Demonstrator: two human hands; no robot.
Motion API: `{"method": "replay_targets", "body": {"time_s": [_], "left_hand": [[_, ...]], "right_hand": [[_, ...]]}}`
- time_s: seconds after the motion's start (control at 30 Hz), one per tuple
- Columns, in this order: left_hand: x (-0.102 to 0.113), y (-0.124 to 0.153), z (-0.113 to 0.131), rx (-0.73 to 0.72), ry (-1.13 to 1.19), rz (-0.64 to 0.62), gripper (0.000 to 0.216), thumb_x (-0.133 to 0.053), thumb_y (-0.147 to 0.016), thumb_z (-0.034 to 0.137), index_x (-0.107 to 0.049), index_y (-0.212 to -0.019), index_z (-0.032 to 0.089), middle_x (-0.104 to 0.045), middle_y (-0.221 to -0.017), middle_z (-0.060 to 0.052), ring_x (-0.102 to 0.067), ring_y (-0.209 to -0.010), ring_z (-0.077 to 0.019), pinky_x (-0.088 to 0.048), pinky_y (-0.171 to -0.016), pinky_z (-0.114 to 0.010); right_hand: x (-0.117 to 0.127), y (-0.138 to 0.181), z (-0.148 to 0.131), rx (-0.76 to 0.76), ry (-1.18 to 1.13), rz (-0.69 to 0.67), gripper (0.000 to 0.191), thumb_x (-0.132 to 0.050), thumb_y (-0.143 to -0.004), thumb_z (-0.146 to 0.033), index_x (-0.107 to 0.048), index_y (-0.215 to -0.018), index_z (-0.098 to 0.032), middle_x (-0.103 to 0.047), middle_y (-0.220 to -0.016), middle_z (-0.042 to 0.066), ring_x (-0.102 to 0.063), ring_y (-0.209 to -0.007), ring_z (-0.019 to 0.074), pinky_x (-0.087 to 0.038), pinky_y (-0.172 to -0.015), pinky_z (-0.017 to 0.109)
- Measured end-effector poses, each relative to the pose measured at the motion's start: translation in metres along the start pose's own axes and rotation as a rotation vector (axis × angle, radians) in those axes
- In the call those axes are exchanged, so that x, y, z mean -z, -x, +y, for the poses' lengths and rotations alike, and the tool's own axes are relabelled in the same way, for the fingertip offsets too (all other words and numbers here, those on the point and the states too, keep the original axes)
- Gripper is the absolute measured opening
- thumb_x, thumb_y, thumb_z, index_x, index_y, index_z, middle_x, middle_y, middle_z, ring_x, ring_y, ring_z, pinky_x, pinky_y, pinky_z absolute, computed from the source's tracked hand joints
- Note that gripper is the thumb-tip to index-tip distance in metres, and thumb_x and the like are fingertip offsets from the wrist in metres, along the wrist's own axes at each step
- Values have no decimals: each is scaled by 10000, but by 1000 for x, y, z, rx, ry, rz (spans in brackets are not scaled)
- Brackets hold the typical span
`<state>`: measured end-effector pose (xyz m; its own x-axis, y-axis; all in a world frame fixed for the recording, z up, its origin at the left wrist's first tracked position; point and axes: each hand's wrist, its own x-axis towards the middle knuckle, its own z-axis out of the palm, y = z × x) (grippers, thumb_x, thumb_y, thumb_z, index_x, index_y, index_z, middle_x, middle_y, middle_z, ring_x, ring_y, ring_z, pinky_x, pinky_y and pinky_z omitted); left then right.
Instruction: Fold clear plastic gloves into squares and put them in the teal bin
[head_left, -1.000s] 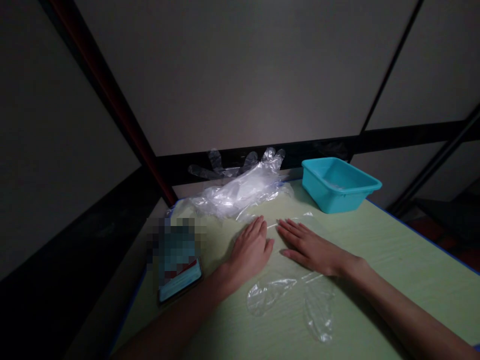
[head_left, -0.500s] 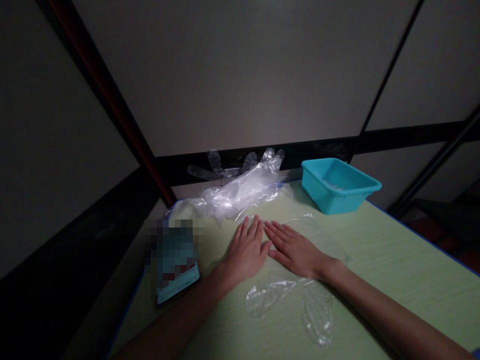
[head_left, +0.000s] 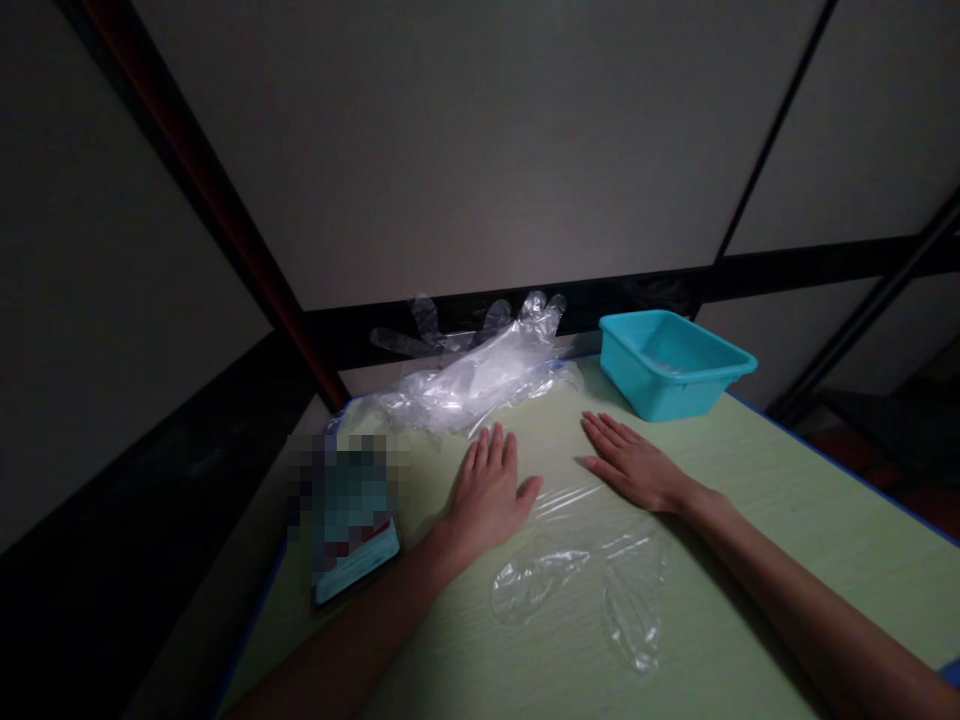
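Note:
A clear plastic disposable glove (head_left: 570, 575) lies spread on the pale green table, its finger parts toward me. My left hand (head_left: 489, 497) rests flat with fingers stretched, at the left side of the glove's cuff end. On the right side of the same sheet, my right hand (head_left: 634, 465) lies flat, palm down, thumb apart. Neither hand grips anything. Between the hands the thin film shows straight creases. Beyond them is a heap of clear plastic gloves (head_left: 480, 380) at the table's back edge, some fingers sticking up against the wall.
A turquoise plastic basin (head_left: 679, 390) stands at the back right, with something clear inside. At the left edge lies a phone-like object (head_left: 356, 565), mostly pixelated. The green table (head_left: 810, 540) has a blue edge and meets panelled wall (head_left: 487, 150) behind.
My right hand has slid right and away from me across the film, parting from the left hand. My left hand stays nearly in place. Creases now show in the film between them.

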<state>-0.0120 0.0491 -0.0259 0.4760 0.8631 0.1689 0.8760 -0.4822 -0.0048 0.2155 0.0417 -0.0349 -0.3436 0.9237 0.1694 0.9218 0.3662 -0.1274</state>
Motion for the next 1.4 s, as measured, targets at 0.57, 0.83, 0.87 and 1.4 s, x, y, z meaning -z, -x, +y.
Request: {"method": "replay_targets", "body": {"time_s": [0.57,0.83,0.87,1.4], "left_hand": [[0,-1,-1,16,12,-10,564,-291,-861,379,-260,-1305,33,-221,-1377,-170,-160,-1275,-274,-182,-1019,-400],[-1,-5,-11,8,-16,31,482,-242,-877,285,-321,-1274,23,-275,-1361,-141,-218,-1267,-209,-209,-1025,-354],[-2,-4,-11,2,-21,42,483,-245,-876,289,-325,-1272,25,-278,-1360,-140,-219,-1266,-209,-212,-1025,-355],[1,-3,-10,-6,-27,52,486,-249,-872,298,-331,-1265,23,-301,-1348,-146,-231,-1262,-215,-231,-1017,-362]], "right_hand": [[4,-16,-64,221,-104,-26,641,-186,-870,-513,-250,-1330,-72,-227,-1377,132,-177,-1273,212,-209,-1032,388],[2,-15,-60,211,-76,-35,667,-162,-861,-536,-237,-1335,-73,-224,-1381,128,-178,-1272,212,-206,-1032,384],[2,-15,-60,207,-74,-28,664,-163,-860,-537,-236,-1336,-80,-225,-1382,124,-181,-1271,213,-207,-1031,385],[-4,0,-1,-51,-11,19,688,-173,-845,-568,-252,-1333,-88,-233,-1384,122,-164,-1274,224,-207,-1026,391]]}}
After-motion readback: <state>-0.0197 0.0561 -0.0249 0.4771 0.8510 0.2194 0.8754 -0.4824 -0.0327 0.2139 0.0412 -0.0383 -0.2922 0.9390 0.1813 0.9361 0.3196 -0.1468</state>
